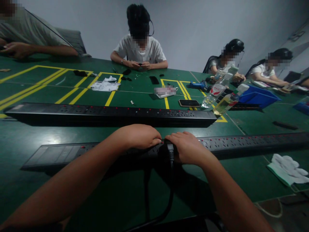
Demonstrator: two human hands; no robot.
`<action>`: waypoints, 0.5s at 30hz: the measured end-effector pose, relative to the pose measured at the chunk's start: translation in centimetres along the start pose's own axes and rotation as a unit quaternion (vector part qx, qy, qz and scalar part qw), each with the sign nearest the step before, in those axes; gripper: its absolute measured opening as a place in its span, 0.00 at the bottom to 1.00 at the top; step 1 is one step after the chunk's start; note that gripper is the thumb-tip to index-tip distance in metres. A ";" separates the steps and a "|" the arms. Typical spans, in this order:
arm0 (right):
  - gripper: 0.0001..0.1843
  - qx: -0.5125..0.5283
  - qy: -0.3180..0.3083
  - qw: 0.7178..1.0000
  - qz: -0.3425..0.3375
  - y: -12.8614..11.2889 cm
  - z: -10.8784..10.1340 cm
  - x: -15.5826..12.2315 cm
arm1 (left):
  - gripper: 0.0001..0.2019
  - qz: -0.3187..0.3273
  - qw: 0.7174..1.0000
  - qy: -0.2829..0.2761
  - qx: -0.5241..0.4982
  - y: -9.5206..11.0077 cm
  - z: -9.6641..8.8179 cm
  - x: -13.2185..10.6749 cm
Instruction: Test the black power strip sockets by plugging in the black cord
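Note:
A long black power strip (231, 143) with rows of sockets and small red switches lies across the near side of the green table. My left hand (141, 137) is curled over its far edge, left of a black plug. My right hand (185, 148) wraps over the strip just right of that plug, its fingertips close to the plug's top. The black plug (170, 149) stands at the strip's face, and its cable (172, 183) hangs towards me. Whether it sits fully in a socket is hidden.
A second black power strip (116, 112) lies behind. Beyond are bottles (225, 101), a phone (189, 103), a blue bin (259, 96) and papers (105, 85). White gloves (288, 169) lie at the right. Several people, one opposite (141, 51), sit around the table (79, 196).

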State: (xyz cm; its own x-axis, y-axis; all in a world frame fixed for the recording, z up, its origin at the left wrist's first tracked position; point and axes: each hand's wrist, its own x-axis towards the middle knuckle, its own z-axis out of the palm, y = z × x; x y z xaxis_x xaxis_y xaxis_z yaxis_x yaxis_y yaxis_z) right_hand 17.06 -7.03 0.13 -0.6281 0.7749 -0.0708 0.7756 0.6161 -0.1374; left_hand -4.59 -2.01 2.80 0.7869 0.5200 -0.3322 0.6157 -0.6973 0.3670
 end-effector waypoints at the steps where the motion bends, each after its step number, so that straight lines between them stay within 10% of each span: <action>1: 0.30 0.017 0.001 1.000 -0.006 0.2 -0.4 -0.2 | 0.17 -0.002 1.000 0.001 0.002 0.1 0.0 0.0; 6: 0.23 0.142 0.060 0.987 -0.053 -0.1 -2.2 -0.8 | 0.18 -0.005 1.000 -0.008 -0.002 0.2 -0.1 0.3; 15: 0.08 0.173 0.091 0.969 0.154 -3.8 -0.5 0.1 | 0.17 0.001 1.000 -0.010 -0.005 -0.6 1.6 2.2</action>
State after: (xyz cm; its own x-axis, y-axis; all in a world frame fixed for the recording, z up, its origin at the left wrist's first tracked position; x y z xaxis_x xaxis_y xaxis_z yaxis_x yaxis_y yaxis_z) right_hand 14.09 -9.19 1.17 -0.3241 0.9460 0.0103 0.8373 0.2919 -0.4623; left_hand -3.30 -1.22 0.49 0.7869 0.5084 -0.3497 0.6149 -0.6932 0.3760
